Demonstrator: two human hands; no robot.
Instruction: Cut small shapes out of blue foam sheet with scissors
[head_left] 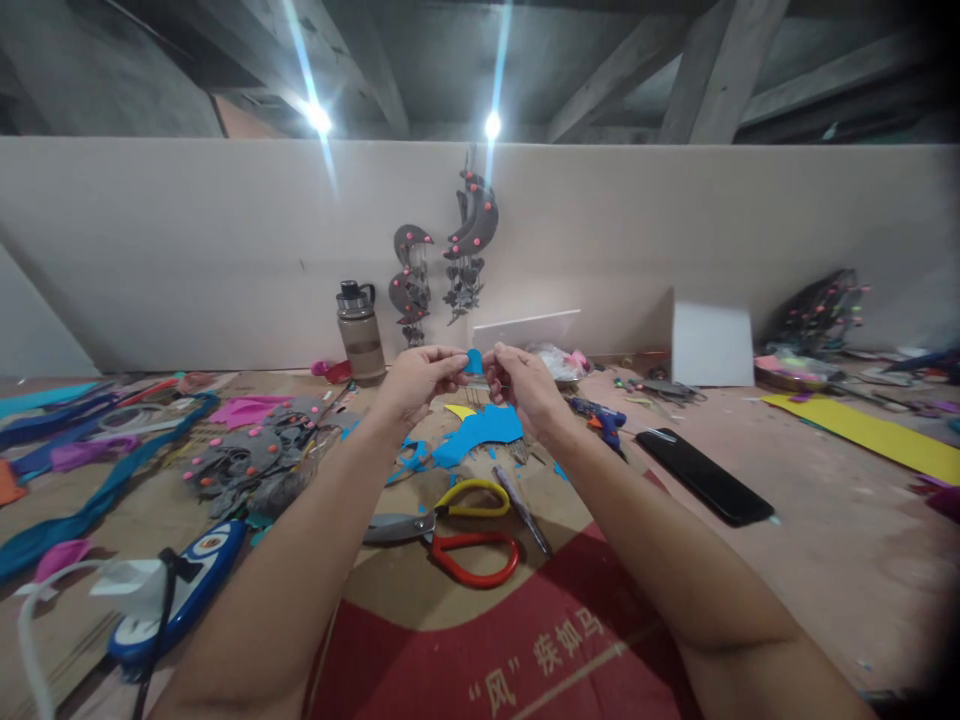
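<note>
In front of me, my left hand point(427, 383) is closed in a pinch on the edge of a small blue cut-out piece point(474, 361) with a rounded top. Close on the other side of it, my right hand point(523, 383) has its fingertips pressed together; what lies between them is too small to make out. Below the hands lies a larger blue sheet point(480, 432) with blue scraps around it and a yellow scrap point(460, 411) at its edge. Scissors point(442, 530) with one yellow and one red handle rest nearer to me, beside a slim pen-like tool point(523, 508).
A water bottle point(361, 335) stands behind my left hand. On the right lie a blue glue gun point(606, 420), a black phone point(705, 476) and a yellow strip point(870, 436). Grey pieces with pink dots point(247, 455) and a blue-and-white device point(184, 595) with a cord lie left.
</note>
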